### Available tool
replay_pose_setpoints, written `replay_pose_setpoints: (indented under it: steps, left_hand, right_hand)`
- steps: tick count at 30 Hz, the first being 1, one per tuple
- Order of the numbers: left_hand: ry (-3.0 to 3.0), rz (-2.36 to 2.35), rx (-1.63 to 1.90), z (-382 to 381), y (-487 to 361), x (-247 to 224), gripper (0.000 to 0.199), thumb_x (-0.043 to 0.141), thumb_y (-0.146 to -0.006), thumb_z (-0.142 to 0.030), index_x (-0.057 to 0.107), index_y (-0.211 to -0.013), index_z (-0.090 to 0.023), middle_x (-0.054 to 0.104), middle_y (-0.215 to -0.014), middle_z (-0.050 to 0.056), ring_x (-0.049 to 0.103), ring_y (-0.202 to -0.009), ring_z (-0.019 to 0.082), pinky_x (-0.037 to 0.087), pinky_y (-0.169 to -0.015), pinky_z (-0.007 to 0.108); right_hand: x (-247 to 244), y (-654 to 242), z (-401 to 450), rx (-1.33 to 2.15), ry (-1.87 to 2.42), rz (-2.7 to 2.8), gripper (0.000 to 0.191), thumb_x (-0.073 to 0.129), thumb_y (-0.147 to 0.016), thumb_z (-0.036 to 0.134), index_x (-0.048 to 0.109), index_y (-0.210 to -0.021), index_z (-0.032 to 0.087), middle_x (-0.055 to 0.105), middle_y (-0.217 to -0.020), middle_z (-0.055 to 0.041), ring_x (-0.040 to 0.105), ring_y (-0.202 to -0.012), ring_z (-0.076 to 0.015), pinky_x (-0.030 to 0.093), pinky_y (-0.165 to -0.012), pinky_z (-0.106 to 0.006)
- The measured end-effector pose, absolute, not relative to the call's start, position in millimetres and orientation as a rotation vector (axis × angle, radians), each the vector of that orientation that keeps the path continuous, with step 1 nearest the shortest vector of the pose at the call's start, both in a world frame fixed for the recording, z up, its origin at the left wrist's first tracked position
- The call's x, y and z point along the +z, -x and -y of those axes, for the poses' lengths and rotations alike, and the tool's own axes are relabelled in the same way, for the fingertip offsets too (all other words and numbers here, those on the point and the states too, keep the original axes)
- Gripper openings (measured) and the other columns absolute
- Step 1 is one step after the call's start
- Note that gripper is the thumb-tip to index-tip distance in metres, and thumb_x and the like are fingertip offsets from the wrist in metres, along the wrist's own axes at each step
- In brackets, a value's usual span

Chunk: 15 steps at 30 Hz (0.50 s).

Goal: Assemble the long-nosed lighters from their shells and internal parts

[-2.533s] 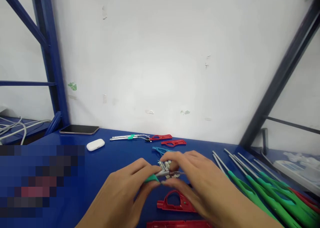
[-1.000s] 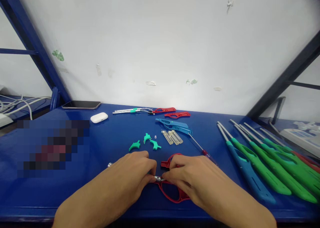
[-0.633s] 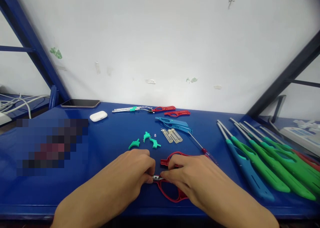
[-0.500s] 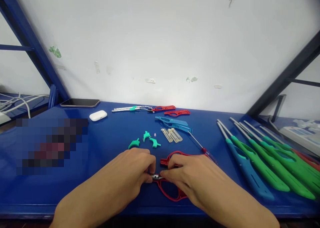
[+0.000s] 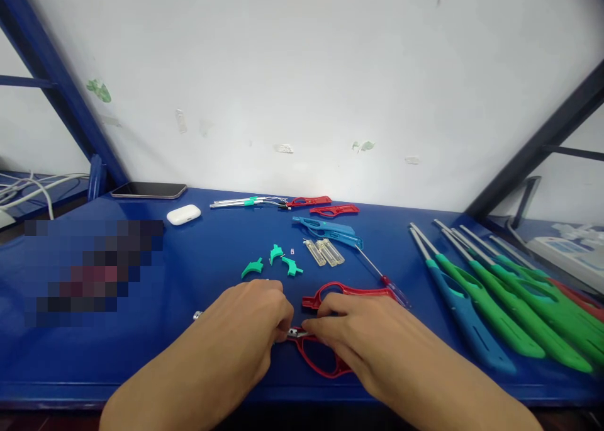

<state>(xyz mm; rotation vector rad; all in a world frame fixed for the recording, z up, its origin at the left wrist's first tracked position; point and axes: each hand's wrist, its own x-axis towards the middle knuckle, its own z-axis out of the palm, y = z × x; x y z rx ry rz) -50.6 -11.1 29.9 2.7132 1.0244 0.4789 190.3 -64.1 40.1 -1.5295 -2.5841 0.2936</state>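
My left hand (image 5: pixel 257 311) pinches a thin metal lighter tube whose silvery tip (image 5: pixel 197 316) sticks out left of my wrist. The tube's other end (image 5: pixel 293 333) meets a red lighter handle half (image 5: pixel 325 374). My right hand (image 5: pixel 358 330) bends over this half, its fingertips pressed together at the joint and partly hidden. Just beyond lies a second red half-shell (image 5: pixel 337 288), partly under my right hand. Green triggers (image 5: pixel 253 267) rest ahead of my left hand, with a tiny pink piece (image 5: pixel 292 251) and clear fuel tanks (image 5: pixel 323 253) to their right.
A screwdriver (image 5: pixel 387 281) lies by blue handle halves (image 5: pixel 330 229). Several assembled lighters (image 5: pixel 500 311) fan out at right. Farther back are metal tubes with wires (image 5: pixel 240 202), red halves (image 5: pixel 333 211), a white case (image 5: pixel 184 214) and a phone (image 5: pixel 149 190). A wall stands behind.
The tube's silvery tip now shows to the left of my left wrist. My left fingers have shifted slightly at the joint; my right hand stays nearly still. The view has moved a little.
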Motion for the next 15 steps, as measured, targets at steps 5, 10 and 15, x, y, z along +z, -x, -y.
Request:
replay_pose_setpoints:
  steps: [5, 10, 15]
  left_hand:
    - [-2.752, -1.065, 0.467, 14, 49, 29, 0.028, 0.050, -0.097, -0.019, 0.076, -0.092, -0.029, 0.073, -0.098, 0.005, 0.072, -0.092, 0.026, 0.052, -0.081, 0.033]
    - [-2.782, -1.034, 0.444, 14, 48, 32, 0.032, 0.046, -0.100, -0.019, 0.076, -0.095, -0.029, 0.073, -0.099, 0.004, 0.073, -0.095, 0.025, 0.052, -0.082, 0.033]
    - [-2.771, -1.028, 0.438, 12, 48, 30, 0.031, 0.046, -0.099, -0.017, 0.075, -0.091, -0.027, 0.072, -0.097, 0.004, 0.071, -0.093, 0.024, 0.052, -0.087, 0.034]
  right_hand:
    - [43, -201, 70, 0.376, 1.512, 2.511, 0.042, 0.057, -0.102, 0.012, 0.071, -0.136, 0.032, 0.077, -0.121, -0.0039, 0.075, -0.102, -0.0201, 0.057, -0.093, -0.032]
    - [48, -209, 73, 0.409, 1.533, 2.468, 0.043, 0.061, -0.101, 0.011, 0.072, -0.135, 0.036, 0.078, -0.122, -0.0015, 0.077, -0.101, -0.0185, 0.058, -0.096, -0.031]
    - [53, -214, 73, 0.460, 1.630, 2.408, 0.029, 0.066, -0.101, 0.014, 0.077, -0.118, 0.034, 0.081, -0.114, 0.0014, 0.079, -0.103, -0.0197, 0.059, -0.090, -0.029]
